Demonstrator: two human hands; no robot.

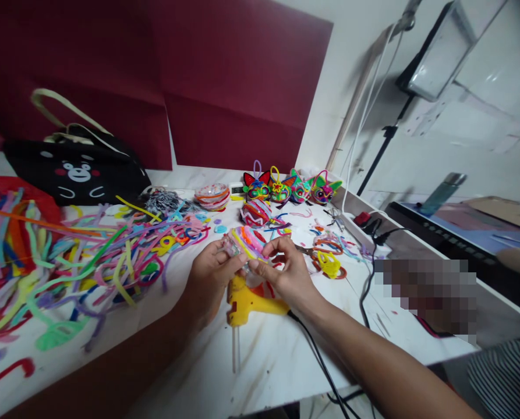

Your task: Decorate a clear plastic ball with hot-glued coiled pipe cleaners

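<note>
Between my two hands is a clear ball [250,241] partly wrapped in pink, yellow, orange and purple pipe cleaners. My left hand [211,276] grips its left side with thumb and fingers. My right hand [288,270] pinches at its right side, near the pipe cleaner ends; exactly what the fingertips hold is too small to make out. Just below the hands a yellow hot glue gun [246,305] lies on the table, a clear glue stick [236,349] sticking out of it. Right behind the held ball sits another wrapped ball [256,213].
Loose pipe cleaners [111,250] cover the left side. Several finished cat-face ornaments [281,189] line the back beside another wrapped ball [212,198]. A black bag [76,171] stands at back left. Scissors [304,250] and pipe cleaner pieces [329,263] lie right. A black cord [321,355] crosses the front edge.
</note>
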